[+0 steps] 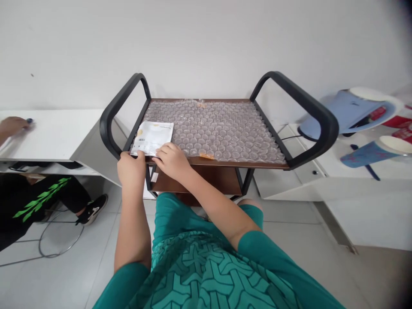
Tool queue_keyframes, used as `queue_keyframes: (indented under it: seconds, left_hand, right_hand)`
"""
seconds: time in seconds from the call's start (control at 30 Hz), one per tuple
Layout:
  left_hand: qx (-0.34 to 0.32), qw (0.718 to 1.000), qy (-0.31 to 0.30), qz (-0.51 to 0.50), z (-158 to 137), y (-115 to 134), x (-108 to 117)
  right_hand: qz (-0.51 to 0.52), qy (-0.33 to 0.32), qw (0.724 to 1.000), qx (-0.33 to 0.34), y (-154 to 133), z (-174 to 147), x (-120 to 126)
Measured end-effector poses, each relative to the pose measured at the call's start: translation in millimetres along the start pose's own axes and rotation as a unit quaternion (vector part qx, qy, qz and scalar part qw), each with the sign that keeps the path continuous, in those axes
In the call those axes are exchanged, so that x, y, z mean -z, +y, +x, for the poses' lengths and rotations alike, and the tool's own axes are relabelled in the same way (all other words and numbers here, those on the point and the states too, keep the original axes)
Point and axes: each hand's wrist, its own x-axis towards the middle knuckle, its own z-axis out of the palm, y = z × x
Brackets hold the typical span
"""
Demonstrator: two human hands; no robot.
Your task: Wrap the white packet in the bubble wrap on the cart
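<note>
Head view, largest to smallest. I see a dark wooden cart (225, 164) with two looped black handles (302, 103), standing between a white table (51, 135) on the left and a white cabinet (309, 180) on the right. A sheet of bubble wrap (222, 128) covers nearly the whole top shelf of the cart. At the shelf's near left corner lies a white packet (152, 138), flat on the bubble wrap and overhanging the front edge slightly. My left hand (130, 168) grips the packet's near left corner, thumb on top and fingers curled under the edge. My right hand (172, 159) rests beside it, fingers bent and pressing down on the packet's near right edge. At far left, another person's hand (13, 125) rests on the white table; their black shoe (93, 210) is on the floor.
</note>
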Motion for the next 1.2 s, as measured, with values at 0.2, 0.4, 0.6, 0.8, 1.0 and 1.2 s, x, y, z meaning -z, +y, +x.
queue_keyframes:
  seconds: [0.2,0.4,0.6,0.8,1.0,1.2]
  left_hand:
    - [0.006,0.994,0.007,-0.105,10.5,-3.4,-4.9]
    - [0.001,0.984,0.019,-0.180,4.4,9.6,-10.4]
    - [-0.037,0.957,0.073,-0.278,-2.5,28.3,-13.1]
    - [-0.124,0.937,0.177,-0.275,-23.4,50.2,-17.6]
    - [-0.349,0.895,0.210,-0.183,-29.9,80.1,-42.7]
    - [-0.588,0.805,-0.075,-0.027,-48.4,91.5,-76.0]
  right_hand:
    - [0.071,0.015,0.997,0.004,10.9,-7.4,4.5]
    - [0.125,0.055,0.990,-0.026,12.0,-9.3,8.7]
    - [0.160,0.051,0.985,-0.036,12.0,-9.4,11.2]
    - [0.093,0.088,0.990,-0.064,4.1,-29.2,21.3]
    - [0.011,0.215,0.954,-0.208,26.7,-73.3,57.0]
    - [0.106,0.294,0.907,-0.283,71.5,-97.4,86.4]
